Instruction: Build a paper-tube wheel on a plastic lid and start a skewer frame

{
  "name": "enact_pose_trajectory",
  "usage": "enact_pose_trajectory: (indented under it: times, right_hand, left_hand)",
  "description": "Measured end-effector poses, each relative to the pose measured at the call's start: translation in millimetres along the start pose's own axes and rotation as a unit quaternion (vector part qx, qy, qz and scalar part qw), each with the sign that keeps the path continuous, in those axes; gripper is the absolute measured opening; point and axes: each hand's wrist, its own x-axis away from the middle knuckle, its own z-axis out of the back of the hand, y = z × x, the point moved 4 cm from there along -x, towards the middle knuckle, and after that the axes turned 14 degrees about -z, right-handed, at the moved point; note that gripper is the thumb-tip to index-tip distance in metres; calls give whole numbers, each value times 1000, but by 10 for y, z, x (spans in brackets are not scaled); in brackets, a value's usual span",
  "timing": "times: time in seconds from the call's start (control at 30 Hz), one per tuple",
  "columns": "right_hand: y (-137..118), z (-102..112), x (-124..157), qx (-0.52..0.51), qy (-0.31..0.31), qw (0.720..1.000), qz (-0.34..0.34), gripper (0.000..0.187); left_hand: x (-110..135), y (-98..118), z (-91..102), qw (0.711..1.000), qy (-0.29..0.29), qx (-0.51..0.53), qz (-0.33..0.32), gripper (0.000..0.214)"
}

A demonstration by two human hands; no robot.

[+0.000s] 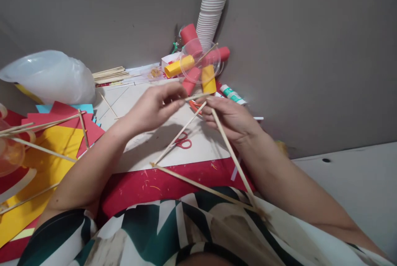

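Note:
My left hand point(161, 103) pinches one end of a short wooden stick point(197, 97), whose other end reaches the fingertips of my right hand point(231, 117). That right hand is closed around the top corner of a triangle of wooden sticks point(228, 142). The triangle's lower corners look bound with something tan, and its near corner hangs over the patterned shirt point(173, 220). Below the hands, red-handled scissors point(184, 143) lie on a white board point(139, 156), partly behind a stick of the triangle. My right fingers partly hide an orange-red ring-shaped thing point(194, 105).
Behind the hands stand stacked paper cups point(212, 12) and a clear disc point(198, 53) with red and yellow paper rolls. A glue stick point(232, 94) lies at right. Left are a plastic bag point(58, 76), coloured paper point(62, 146) and another stick frame point(43, 149). Grey walls enclose the back.

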Motion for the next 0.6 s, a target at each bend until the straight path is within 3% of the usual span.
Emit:
enact_pose_trajectory:
  times: [0.07,0.17,0.4,0.6]
  right_hand:
    - [100,-56,-46,28,-14,999,-31,26]
    - [142,-101,-70,50,-28,998,-20,21]
    - [89,-126,-53,10,-33,999,27,34]
    - [94,-128,-27,33,-26,999,31,38]
  left_hand:
    - [8,83,-151,998,-52,-16,-14,12]
    - [33,45,-280,995,-95,-42,-4,19]
    - [28,-27,-284,994,-63,-88,-32,21]
    - [32,-93,-266,994,-68,-74,53,18]
